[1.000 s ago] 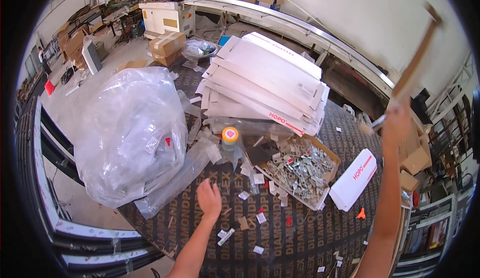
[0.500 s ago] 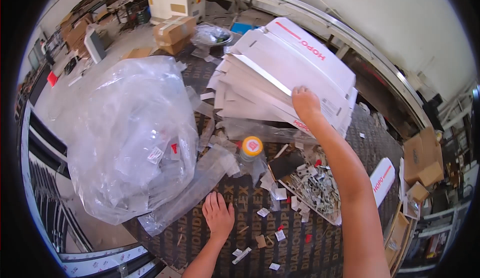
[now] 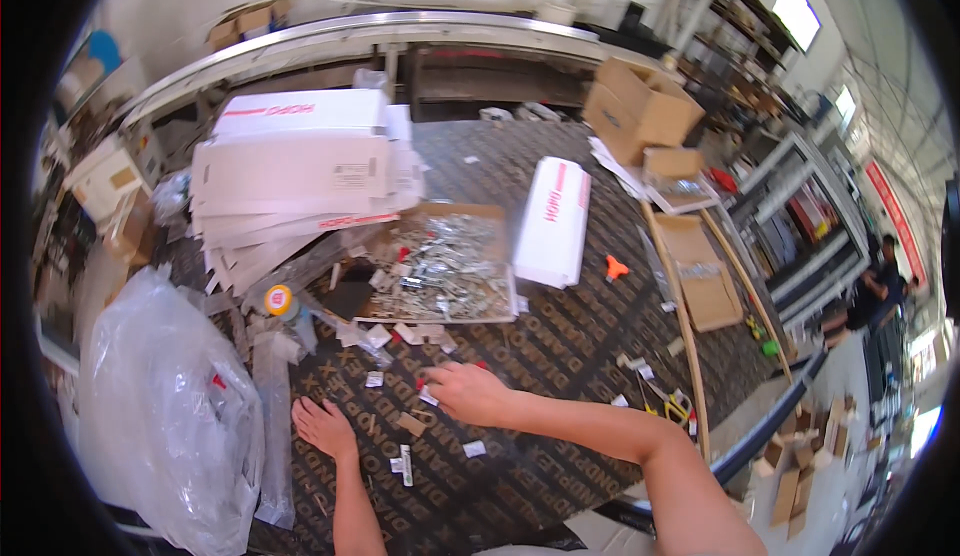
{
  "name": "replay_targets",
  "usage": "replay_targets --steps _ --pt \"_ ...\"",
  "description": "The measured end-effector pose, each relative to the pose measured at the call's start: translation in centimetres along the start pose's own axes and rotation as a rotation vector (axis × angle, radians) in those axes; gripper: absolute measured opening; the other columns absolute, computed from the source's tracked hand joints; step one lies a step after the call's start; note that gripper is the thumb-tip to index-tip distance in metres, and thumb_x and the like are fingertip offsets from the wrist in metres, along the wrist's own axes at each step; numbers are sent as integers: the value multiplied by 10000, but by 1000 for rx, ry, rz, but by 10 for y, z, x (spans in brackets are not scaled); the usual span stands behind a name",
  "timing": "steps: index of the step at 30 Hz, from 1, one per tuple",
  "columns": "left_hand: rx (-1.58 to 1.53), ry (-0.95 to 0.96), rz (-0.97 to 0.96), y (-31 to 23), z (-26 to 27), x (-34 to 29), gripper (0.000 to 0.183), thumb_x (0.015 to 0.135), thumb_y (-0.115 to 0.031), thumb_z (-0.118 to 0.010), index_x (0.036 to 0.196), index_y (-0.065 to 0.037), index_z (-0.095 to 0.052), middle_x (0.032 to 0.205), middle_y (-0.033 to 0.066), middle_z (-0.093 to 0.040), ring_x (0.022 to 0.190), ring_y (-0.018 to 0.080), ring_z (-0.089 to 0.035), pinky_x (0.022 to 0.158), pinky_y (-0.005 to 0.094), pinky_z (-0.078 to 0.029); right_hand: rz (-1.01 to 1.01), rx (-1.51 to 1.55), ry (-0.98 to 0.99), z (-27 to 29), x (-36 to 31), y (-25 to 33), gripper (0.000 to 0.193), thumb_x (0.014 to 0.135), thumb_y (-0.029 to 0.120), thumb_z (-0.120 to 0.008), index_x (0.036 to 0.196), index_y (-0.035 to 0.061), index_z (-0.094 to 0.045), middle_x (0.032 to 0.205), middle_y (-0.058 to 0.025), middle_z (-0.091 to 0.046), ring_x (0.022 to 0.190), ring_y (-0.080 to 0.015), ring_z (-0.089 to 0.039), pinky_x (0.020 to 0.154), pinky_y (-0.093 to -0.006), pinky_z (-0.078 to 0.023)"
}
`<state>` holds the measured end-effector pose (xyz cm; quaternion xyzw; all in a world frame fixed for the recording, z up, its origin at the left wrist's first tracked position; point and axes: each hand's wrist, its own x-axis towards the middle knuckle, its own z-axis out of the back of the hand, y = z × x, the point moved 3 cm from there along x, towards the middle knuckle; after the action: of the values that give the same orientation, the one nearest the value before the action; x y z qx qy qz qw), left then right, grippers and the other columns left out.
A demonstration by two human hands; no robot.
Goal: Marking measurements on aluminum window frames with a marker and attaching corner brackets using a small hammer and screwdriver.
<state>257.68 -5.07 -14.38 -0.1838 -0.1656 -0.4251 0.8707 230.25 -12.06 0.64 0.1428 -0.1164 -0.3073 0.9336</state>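
Note:
My left hand (image 3: pixel 325 428) lies flat on the dark printed tabletop (image 3: pixel 560 411), fingers spread, beside a strip of clear plastic film (image 3: pixel 272 431). Farther right, my right hand (image 3: pixel 468 394) is low over the table with its fingers curled down among small white labels (image 3: pixel 374 379) and red bits. Whatever is under those fingertips is hidden. Just beyond sits a shallow carton of small metal parts (image 3: pixel 450 266). A yellow-lidded jar (image 3: pixel 279 302) stands to its left. Flat white cartons (image 3: pixel 290 171) are stacked at the far left, and a closed white box (image 3: pixel 552 221) lies right of the parts.
A big clear plastic bag (image 3: pixel 165 416) bulges at the left edge. On the right are an orange piece (image 3: pixel 616 268), yellow-handled scissors (image 3: pixel 680 408), wooden strips (image 3: pixel 676 326) and an open cardboard box (image 3: pixel 640 111). A long metal rail (image 3: pixel 400 28) runs behind. People (image 3: pixel 872 291) are far right.
My view has swung to the right. My right hand has left the stack of white cartons and come down to the near tabletop among the labels. My left hand stays flat on the table.

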Motion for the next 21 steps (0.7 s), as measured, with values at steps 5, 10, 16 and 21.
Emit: replay_targets --steps 5,10,16,21 --pt "56 41 -24 15 -22 11 383 862 -271 -592 1139 -8 -563 1245 189 -548 1175 341 -505 940 455 -438 -357 -24 -19 48 -163 15 139 795 186 -658 869 78 -612 949 -97 -599 935 -293 -587 764 -412 -509" --pt "-79 404 -88 -20 -19 39 435 808 -311 -597 1057 45 -606 1062 263 -620 1027 414 -573 894 503 -444 -668 20 -294 74 -301 76 184 831 237 -638 907 79 -581 880 -100 -599 846 -301 -605 727 -414 -510" --pt "-845 628 -624 -222 59 -55 406 913 -230 -585 1196 58 -542 1140 207 -588 1027 320 -570 930 393 -430 -1020 364 -496 12 -439 176 274 869 283 -586 1045 75 -610 942 -134 -629 929 -332 -611 781 -448 -505" --pt "-1191 1038 -817 -347 195 -235 371 927 -172 -577 1217 56 -540 1189 147 -566 1098 229 -546 963 343 -422 -1148 539 -469 -16 -542 254 313 881 289 -561 1116 88 -612 1015 -145 -643 967 -345 -614 800 -470 -504"
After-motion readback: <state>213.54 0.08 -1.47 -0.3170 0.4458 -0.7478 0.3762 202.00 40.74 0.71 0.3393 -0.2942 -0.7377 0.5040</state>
